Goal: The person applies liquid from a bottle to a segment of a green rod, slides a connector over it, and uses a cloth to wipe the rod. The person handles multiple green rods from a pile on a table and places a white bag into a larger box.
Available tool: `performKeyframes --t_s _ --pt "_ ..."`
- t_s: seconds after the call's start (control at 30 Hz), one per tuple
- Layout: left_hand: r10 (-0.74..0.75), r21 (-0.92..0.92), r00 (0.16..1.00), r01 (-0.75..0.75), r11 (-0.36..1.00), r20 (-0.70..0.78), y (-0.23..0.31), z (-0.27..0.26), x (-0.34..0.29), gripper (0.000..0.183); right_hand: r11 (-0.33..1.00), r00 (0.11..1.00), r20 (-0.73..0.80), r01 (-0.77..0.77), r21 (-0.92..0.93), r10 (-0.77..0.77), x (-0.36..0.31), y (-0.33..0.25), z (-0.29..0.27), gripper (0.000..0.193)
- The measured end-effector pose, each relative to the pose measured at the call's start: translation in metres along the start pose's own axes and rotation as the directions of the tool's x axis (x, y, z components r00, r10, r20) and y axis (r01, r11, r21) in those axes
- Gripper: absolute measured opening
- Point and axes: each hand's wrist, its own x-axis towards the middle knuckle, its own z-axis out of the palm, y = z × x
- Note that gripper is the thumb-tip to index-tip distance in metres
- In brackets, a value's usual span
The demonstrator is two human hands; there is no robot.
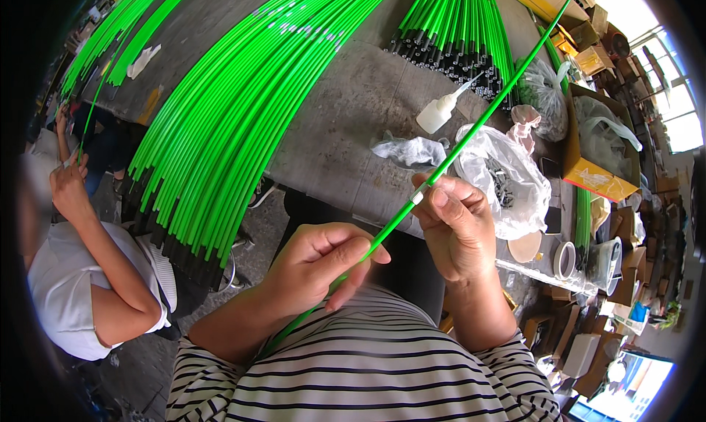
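Observation:
A long thin green rod [485, 117] runs slantwise across my body, from my lap up toward the far right. My left hand [320, 264] is closed round its lower part, thumb on top. Higher up, my right hand [463, 227] pinches the rod between thumb and fingers. Just beside the right fingertips, a small white band [418, 198] shows on the rod. Past that hand lies an open clear plastic bag [478, 161] with small metal pieces [504, 190] in it. A white squeeze bottle [437, 115] with a thin nozzle lies on the table [346, 120].
Many green rods with black ends [243, 128] overhang the table's near edge at left. Another bundle [456, 32] lies at the back. Crumpled plastic [408, 150], a cardboard box [603, 142] and a tape roll [565, 260] are around. A co-worker [95, 275] sits at left.

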Motion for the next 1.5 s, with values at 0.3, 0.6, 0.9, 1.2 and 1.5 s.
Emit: performKeyframes --t_s 0.3,0.6,0.9,1.2,1.5 --pt "-0.013 -0.002 1.000 0.013 1.000 -0.019 0.000 0.000 0.002 0.020 0.999 0.999 -0.022 -0.030 0.024 0.030 0.002 0.005 -0.001 0.010" --pt "0.477 0.591 0.864 -0.302 0.748 -0.162 -0.020 0.010 0.007 0.011 0.992 1.000 0.014 0.020 -0.122 -0.018 0.003 0.020 -0.004 0.007" --pt "0.023 -0.064 0.999 -0.025 0.998 -0.032 -0.007 -0.006 0.008 0.026 0.992 0.998 -0.031 0.048 -0.118 -0.052 -0.003 0.016 -0.005 0.014" --pt "-0.146 -0.320 0.979 0.185 0.929 0.143 -0.005 -0.007 0.008 0.026 0.999 0.999 -0.003 -0.044 0.023 0.044 -0.003 0.019 0.001 0.008" --pt "0.593 0.769 0.804 -0.351 0.534 -0.045 -0.024 0.007 0.015 0.011 1.000 1.000 0.025 -0.014 -0.027 0.015 0.001 0.026 -0.002 0.004"
